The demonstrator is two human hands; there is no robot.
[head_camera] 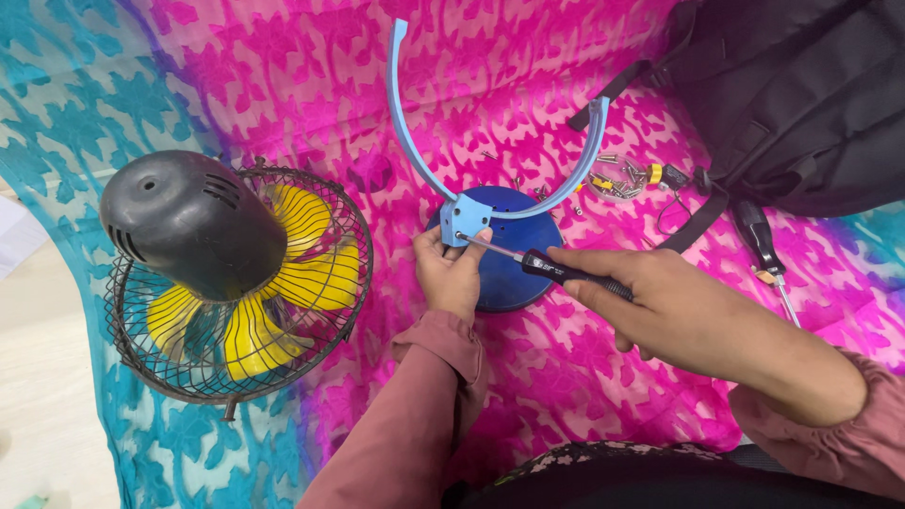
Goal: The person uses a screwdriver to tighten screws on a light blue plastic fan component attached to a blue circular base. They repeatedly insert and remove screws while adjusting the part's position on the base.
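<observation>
From the head view, the left hand [451, 273] has its grip pinched on the light-blue bracket [464, 219] at the foot of a curved blue yoke [415, 141], which sits on the dark blue round base [514, 273]. The right hand [660, 302] is wrapped tight around the black-handled screwdriver [556, 269], its tip touching the bracket. To the left, a caged fan [236, 283] with yellow blades lies face down on the pink and teal cloth [566, 396]. Loose screws [617, 179], a second screwdriver [764, 247] and a black bag [801, 94] lie to the right.
</observation>
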